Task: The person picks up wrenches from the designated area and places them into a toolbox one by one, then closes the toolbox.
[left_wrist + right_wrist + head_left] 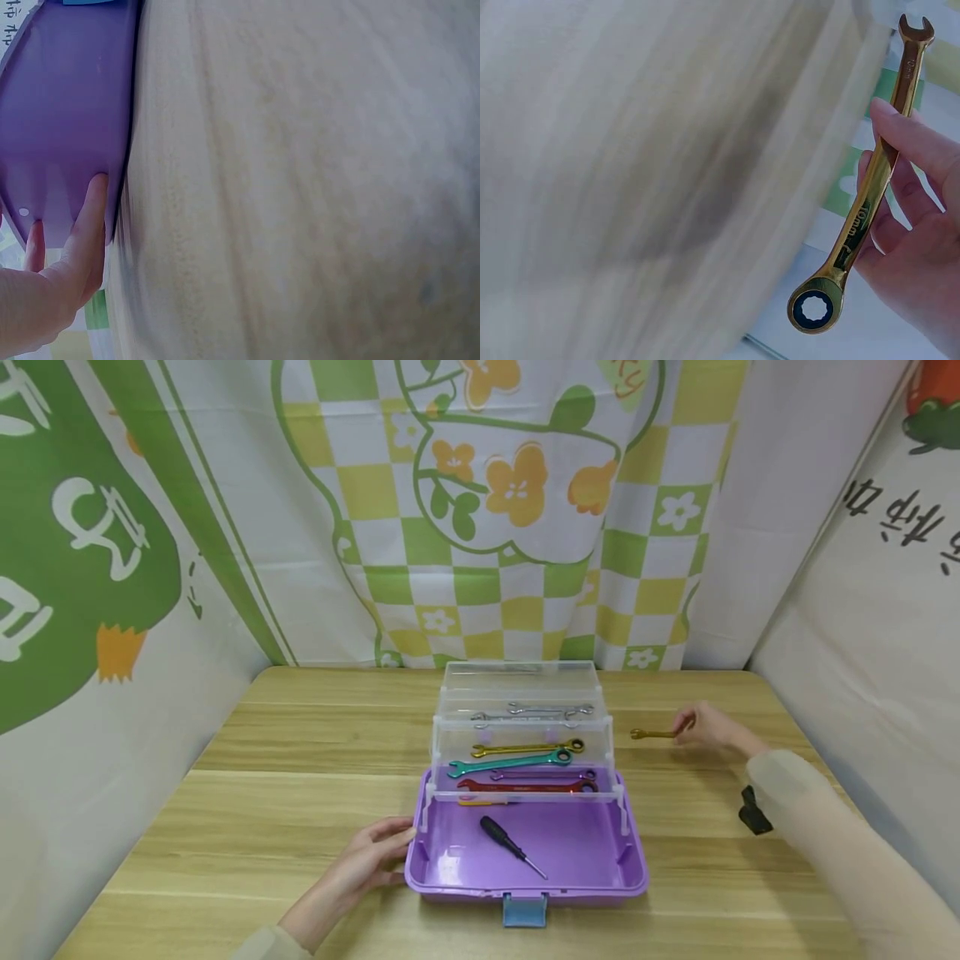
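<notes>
My right hand [708,727] pinches a gold ratchet combination wrench [870,184] between thumb and fingers, at the right of the table. Its open end points away from the palm, and the ring end hangs below the hand in the right wrist view. With fairly straight fingers, my left hand [363,864] touches the left side wall of a purple toolbox [67,112]. The box stands open, its clear tiered trays [525,732] raised toward the back. Inside the bottom lies a black-handled screwdriver [498,833].
The trays carry silver wrenches [551,708], a gold wrench [525,748], a teal wrench [506,766], a purple wrench [542,775] and a red wrench [517,787]. A blue latch [525,911] hangs at the box's front. Behind the wooden table [300,760] hangs a checkered curtain [465,585].
</notes>
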### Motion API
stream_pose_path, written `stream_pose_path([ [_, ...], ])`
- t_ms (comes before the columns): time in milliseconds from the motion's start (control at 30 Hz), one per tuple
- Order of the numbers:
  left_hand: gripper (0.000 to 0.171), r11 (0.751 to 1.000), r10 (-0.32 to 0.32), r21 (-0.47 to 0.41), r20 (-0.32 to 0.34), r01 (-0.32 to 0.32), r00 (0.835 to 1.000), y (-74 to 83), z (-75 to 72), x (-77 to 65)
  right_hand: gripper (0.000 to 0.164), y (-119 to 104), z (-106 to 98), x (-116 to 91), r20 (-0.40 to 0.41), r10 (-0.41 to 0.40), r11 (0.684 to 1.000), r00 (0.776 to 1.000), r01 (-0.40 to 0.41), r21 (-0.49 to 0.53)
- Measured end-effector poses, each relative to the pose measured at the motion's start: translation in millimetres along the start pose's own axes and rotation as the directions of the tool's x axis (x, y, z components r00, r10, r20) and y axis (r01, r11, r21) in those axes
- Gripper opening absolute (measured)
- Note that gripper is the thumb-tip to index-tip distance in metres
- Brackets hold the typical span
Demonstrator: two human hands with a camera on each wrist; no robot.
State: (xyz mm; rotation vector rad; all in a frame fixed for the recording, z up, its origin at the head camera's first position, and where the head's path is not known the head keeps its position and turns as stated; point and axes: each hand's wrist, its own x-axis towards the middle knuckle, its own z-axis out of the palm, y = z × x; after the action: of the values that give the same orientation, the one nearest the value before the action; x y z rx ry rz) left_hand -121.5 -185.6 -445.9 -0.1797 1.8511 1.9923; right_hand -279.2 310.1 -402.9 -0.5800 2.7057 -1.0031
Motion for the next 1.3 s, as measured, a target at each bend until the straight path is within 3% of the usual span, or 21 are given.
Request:
stream_pose_path([
  [333,0.059,1.0,0.002,-0.007,0.004,-0.002,1.0,0.7,0.1,-0.2,0.011,-19,-25,7,-0.052,-0.02,0.997,0.998,0.016,-0.08],
  [800,0.061,1.0,-0.006,0.005,-0.014,0.006,1.0,1.1,1.3,0.2,0.017,-55,-57,21,-0.053,0.036,0.992,0.998,-0.042,-0.115],
  [1300,0.058,1.0,0.003,-0.004,0.005,-0.003,1.0,1.4,-0.1,-2.2,0.021,-100,-56,50,-0.019,-0.007,0.992,1.0,0.005,-0.123],
])
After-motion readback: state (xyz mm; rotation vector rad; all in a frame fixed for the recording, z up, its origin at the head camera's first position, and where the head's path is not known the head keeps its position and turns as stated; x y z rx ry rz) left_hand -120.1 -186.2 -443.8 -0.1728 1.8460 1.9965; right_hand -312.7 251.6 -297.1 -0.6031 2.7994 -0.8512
